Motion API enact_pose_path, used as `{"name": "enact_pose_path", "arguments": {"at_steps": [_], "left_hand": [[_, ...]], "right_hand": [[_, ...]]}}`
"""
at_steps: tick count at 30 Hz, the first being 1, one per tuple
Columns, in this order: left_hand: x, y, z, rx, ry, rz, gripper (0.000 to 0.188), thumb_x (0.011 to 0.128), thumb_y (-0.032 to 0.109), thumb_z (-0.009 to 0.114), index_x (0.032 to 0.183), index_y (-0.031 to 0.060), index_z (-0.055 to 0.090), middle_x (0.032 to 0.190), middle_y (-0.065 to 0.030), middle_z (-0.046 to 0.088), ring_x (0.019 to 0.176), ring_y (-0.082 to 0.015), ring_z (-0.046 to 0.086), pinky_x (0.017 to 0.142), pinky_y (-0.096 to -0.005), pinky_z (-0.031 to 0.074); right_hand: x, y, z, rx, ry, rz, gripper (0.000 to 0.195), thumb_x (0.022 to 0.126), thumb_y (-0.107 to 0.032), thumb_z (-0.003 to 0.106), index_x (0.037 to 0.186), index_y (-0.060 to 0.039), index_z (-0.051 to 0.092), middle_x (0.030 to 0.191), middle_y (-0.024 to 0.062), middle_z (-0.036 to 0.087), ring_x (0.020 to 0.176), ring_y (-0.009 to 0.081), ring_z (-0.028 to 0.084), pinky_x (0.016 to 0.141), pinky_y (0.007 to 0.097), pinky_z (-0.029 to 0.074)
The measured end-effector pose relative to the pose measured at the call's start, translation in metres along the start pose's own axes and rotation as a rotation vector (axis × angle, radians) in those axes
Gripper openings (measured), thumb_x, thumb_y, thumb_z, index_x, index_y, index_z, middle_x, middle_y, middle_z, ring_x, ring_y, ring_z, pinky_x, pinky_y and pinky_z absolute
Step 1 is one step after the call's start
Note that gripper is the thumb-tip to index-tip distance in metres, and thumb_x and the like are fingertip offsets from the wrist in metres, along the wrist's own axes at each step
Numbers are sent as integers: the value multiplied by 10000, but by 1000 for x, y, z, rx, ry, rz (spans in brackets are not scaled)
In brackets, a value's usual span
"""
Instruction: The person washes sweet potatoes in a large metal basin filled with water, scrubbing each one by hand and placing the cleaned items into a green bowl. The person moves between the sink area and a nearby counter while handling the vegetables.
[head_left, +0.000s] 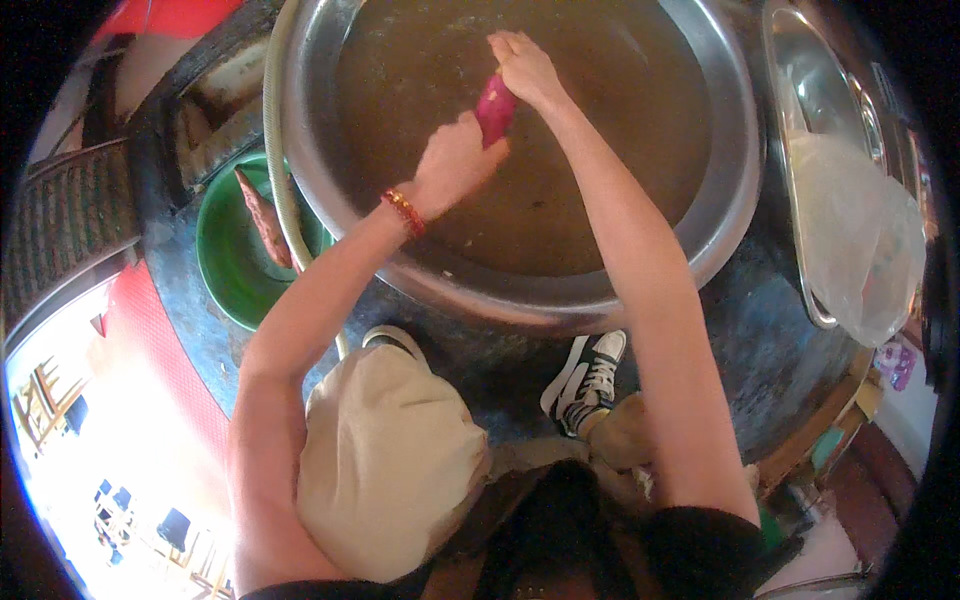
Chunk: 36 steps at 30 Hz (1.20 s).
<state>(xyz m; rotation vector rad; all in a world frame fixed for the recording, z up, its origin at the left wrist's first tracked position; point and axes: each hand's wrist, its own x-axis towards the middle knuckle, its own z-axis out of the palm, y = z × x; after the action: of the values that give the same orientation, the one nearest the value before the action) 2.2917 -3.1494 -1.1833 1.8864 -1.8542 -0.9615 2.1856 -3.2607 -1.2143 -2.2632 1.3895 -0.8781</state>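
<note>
A purple-red sweet potato (496, 111) is held over the murky brown water (600, 172) of a large round metal basin (739, 142). My left hand (455, 156), below a red beaded bracelet (403, 212), grips its near end. At the far end, my right hand (527, 69) is closed around the tip, and its fingers hide that part. Small bits float on the water near the basin's front wall. Whether anything lies under the surface cannot be seen.
Left of the basin, a green plastic bowl (214, 281) holds a long sweet potato (262, 217). A pale hose (276, 135) runs over the bowl along the basin's rim. On the right, a translucent plastic bag (855, 232) lies over a metal tray (802, 277).
</note>
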Motion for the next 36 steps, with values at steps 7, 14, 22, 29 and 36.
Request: {"name": "enact_pose_path", "arguments": {"at_steps": [7, 14, 22, 29, 36], "left_hand": [[4, -17, -12, -86, 76, 14, 359, 717, 295, 570, 840, -35, 500, 779, -230, 568, 789, -391, 539, 653, -427, 439], [2, -17, -23, -81, 100, 86, 352, 713, 283, 577, 840, -35, 495, 757, -232, 569, 742, -384, 553, 625, -427, 445], [-16, -9, -22, 9, 45, 110, 354, 735, 291, 578, 832, -35, 481, 712, -214, 569, 684, -360, 567, 584, -413, 433], [-1, -29, -12, -70, 47, -31, 424, 739, 336, 555, 860, -62, 473, 727, -250, 564, 713, -387, 557, 647, -431, 443], [6, -20, -1, -158, 102, 37, 485, 716, 308, 579, 976, -81, 452, 796, -245, 568, 775, -378, 556, 672, -407, 449]], "right_hand": [[-38, -42, -5, 160, -153, -149, 252, 841, -109, 399, 1052, -45, 523, 1241, 106, 394, 1201, 265, 290, 991, 369, 225], [-38, -55, 2, 2, -69, -268, 192, 826, -113, 419, 945, -115, 570, 1084, 37, 519, 1161, 277, 334, 965, 496, 195], [2, 22, -25, 53, 53, 39, 265, 798, -144, 375, 860, -47, 613, 915, 154, 578, 912, 314, 515, 816, 390, 392], [-46, 43, -18, 1151, 50, 872, 252, 837, -128, 443, 1027, 22, 514, 1020, 107, 544, 950, 215, 508, 848, 339, 390], [-42, -42, 25, 660, 137, 521, 513, 786, -190, 517, 1195, 6, 277, 962, 146, 516, 905, 207, 498, 793, 287, 402]]}}
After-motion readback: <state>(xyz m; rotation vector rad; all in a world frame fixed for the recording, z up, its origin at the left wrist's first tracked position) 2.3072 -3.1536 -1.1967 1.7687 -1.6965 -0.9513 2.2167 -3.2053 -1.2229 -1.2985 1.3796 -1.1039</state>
